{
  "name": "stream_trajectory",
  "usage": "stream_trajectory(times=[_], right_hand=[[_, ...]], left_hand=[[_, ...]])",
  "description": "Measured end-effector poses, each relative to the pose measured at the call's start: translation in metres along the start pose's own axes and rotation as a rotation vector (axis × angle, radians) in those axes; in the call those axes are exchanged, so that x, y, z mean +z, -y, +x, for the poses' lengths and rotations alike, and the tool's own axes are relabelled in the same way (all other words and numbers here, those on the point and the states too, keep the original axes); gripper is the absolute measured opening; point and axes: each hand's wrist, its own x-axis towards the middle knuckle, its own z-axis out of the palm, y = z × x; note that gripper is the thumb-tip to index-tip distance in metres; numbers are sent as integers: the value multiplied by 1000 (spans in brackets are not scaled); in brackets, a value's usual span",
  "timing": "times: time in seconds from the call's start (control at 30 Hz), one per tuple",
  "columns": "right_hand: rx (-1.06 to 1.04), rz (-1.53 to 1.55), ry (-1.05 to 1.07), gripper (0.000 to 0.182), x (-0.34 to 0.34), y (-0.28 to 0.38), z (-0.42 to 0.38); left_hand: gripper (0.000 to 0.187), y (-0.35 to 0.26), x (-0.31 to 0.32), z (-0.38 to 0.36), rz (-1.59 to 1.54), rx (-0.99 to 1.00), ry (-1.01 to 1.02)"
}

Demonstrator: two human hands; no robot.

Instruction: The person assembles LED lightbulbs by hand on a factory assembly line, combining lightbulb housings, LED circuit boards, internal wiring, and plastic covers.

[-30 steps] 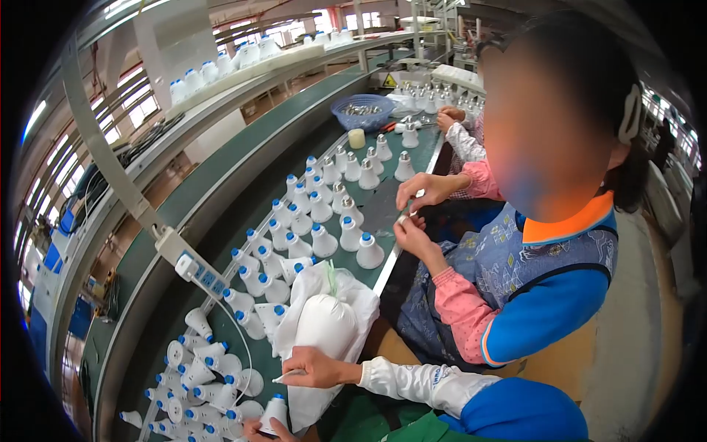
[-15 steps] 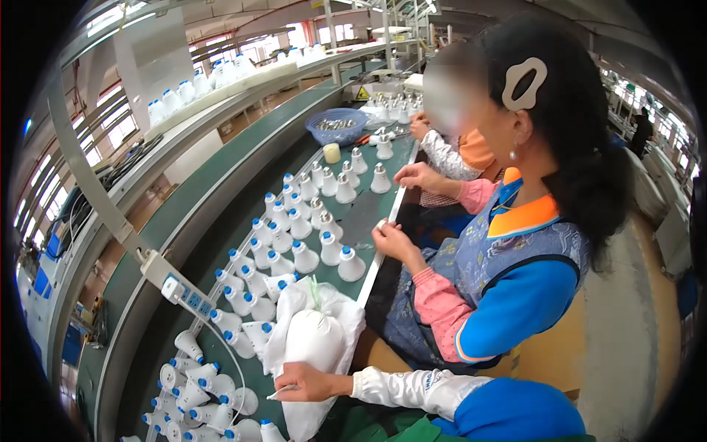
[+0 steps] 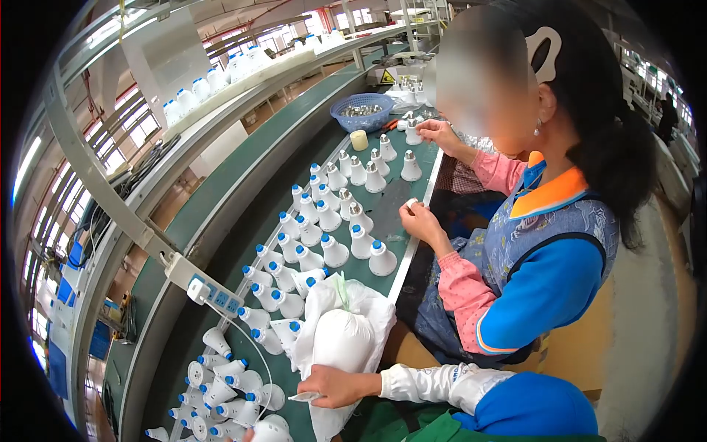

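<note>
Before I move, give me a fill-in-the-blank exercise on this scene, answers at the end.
The person's own hand at the bulging white soft-sided bag is the ____ one.
The white cone-shaped lamp housing standing just beyond the bag has a cap coloured ____.
The flat work surface under the lamp housings is coloured ____.
The fabric collar of the neighbouring co-worker is mainly ____.

Missing words: right; blue; green; orange.
</note>
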Motion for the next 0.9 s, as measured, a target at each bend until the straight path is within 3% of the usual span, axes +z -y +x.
stream_trajectory(times=[0.03, 0.07, 0.1, 0.17, 0.2, 0.23, 0.27, 0.3, 0.37, 0.4, 0.53, 0.77, 0.9], right_hand=[[7, 0, 29, 26, 1, -2, 1], [1, 3, 26, 26, 5, -5, 0], [-37, 17, -10, 27, 9, -8, -1], [-75, 75, -51, 26, 6, -4, -3], [-74, 75, -56, 26, 4, -1, -3], [-45, 0, 3, 25, 2, 0, -2], [-17, -77, 64, 24, 2, -1, -1], [-25, 91, -23, 22, 10, -9, -3], [-9, -21, 37, 22, 11, -10, -5], [1, -133, 100, 22, 10, -10, -5], [-44, -74, 119, 20, -4, -2, -7], [-64, -51, 133, 17, -15, -4, -2], [-62, -54, 163, 16, -15, -3, 4]], left_hand=[[65, -5, 11, 19, -360, 186, 51], [55, -31, 15, 42, -333, 328, 254], [76, -43, 44, 56, -677, 203, 306], [77, -75, 92, 93, -569, 558, 479], [61, -112, 113, 99, -523, 546, 482], [61, -138, 134, 107, -434, 661, 508], [60, -157, 162, 115, -441, 681, 563], [58, -168, 193, 124, -489, 684, 564], [55, -192, 251, 141, -606, 558, 609], [53, -207, 274, 147, -577, 603, 548], [50, -244, 349, 153, -493, 545, 588], [53, -239, 417, 149, -340, 699, 661], [57, -243, 423, 160, -199, 666, 768]])
